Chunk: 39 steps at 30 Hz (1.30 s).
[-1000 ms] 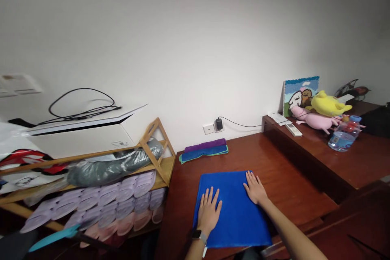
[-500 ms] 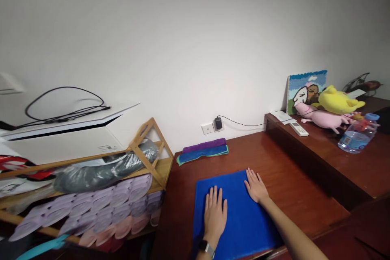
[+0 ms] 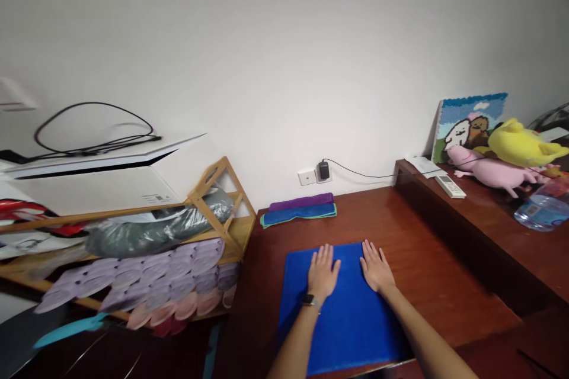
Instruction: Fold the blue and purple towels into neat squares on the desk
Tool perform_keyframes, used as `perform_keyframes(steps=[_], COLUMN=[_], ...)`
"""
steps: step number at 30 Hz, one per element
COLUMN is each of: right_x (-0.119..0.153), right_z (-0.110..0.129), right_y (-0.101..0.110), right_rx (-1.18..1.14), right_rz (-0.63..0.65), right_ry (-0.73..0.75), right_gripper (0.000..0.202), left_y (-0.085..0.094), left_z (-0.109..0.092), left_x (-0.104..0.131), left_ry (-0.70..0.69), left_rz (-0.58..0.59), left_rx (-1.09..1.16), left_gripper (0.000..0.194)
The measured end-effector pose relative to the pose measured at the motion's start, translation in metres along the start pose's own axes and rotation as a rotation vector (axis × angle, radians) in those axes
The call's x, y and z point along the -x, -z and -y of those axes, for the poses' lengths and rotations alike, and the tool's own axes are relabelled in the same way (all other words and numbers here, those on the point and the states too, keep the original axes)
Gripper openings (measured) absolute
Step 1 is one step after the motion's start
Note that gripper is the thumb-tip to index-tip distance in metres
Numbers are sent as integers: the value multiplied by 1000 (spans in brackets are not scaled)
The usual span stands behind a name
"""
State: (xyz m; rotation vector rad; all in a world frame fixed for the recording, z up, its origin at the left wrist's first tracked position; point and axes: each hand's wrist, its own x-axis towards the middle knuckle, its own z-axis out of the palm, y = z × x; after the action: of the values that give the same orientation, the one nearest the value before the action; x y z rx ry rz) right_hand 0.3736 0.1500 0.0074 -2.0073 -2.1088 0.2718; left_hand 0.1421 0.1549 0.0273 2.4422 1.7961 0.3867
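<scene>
A blue cloth [image 3: 347, 325] lies spread flat on the reddish-brown wooden table [image 3: 373, 219]. My left hand [image 3: 323, 272], with a watch at the wrist, rests palm down on the cloth's upper part, its fingers stretched out. Palm down at the cloth's upper right corner lies my right hand [image 3: 376, 266], fingers apart. Neither hand holds anything. Behind the cloth, near the wall, are a folded blue cloth with green edging [image 3: 300, 214] and a purple one [image 3: 302, 201].
A wooden rack [image 3: 249, 231] with slippers [image 3: 151, 272] and a white box [image 3: 111, 186] stands left. On the raised ledge at right are a remote [image 3: 450, 186], plush toys [image 3: 493, 173], a picture [image 3: 471, 124] and a bottle [image 3: 540, 210]. A charger [image 3: 324, 170] is plugged into the wall.
My left hand has slid forward on the blue cloth to its upper part, level with my right hand. My right hand stays at the upper right corner. The view has shifted slightly.
</scene>
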Motion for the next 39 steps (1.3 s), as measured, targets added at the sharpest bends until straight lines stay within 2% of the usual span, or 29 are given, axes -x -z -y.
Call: perform_keyframes(steps=[3, 5, 6, 8, 15, 22, 24, 26, 28, 30, 32, 34, 36, 37, 39], right_x=[1, 1, 1, 1, -6, -5, -4, -4, -5, -6, -7, -6, -6, -6, -6], right_z=[1, 1, 1, 1, 2, -4, -5, -6, -7, -8, -10, -11, -11, -11, -10], right_y=[2, 1, 0, 0, 10, 3, 0, -2, -2, -2, -3, -3, -3, -3, -2], right_rx=[7, 12, 13, 21, 92, 63, 54, 45, 39, 45, 64, 84, 88, 82, 58], right_rz=[12, 9, 4, -2, 101, 1, -40, -45, -23, -10, 0, 12, 15, 12, 3], right_ry=[-5, -3, -2, 1, -21, -17, 6, 27, 37, 37, 47, 59, 62, 57, 41], right_gripper=[68, 68, 68, 67, 68, 66, 65, 64, 64, 63, 63, 64, 64, 64, 63], left_y=[22, 29, 30, 28, 24, 29, 31, 30, 23, 9, -8, -23, -30, -30, -22], left_z=[69, 98, 106, 111, 99, 108, 99, 73, 30, -21, -67, -97, -104, -98, -69], left_x=[21, 31, 34, 37, 33, 36, 34, 26, 13, -4, -20, -32, -36, -35, -25], left_ry=[124, 149, 155, 168, 186, 151, 109, 31, -83, -185, -203, -174, -162, -164, -146], left_rz=[-14, -22, -24, -30, -25, -64, -115, -159, -167, -129, -58, 3, 38, 43, 43], left_rx=[-74, -92, -96, -103, -135, -194, -216, -204, -150, -74, -1, 54, 81, 83, 56], left_gripper=[62, 63, 63, 65, 64, 62, 60, 60, 60, 62, 64, 67, 68, 68, 69])
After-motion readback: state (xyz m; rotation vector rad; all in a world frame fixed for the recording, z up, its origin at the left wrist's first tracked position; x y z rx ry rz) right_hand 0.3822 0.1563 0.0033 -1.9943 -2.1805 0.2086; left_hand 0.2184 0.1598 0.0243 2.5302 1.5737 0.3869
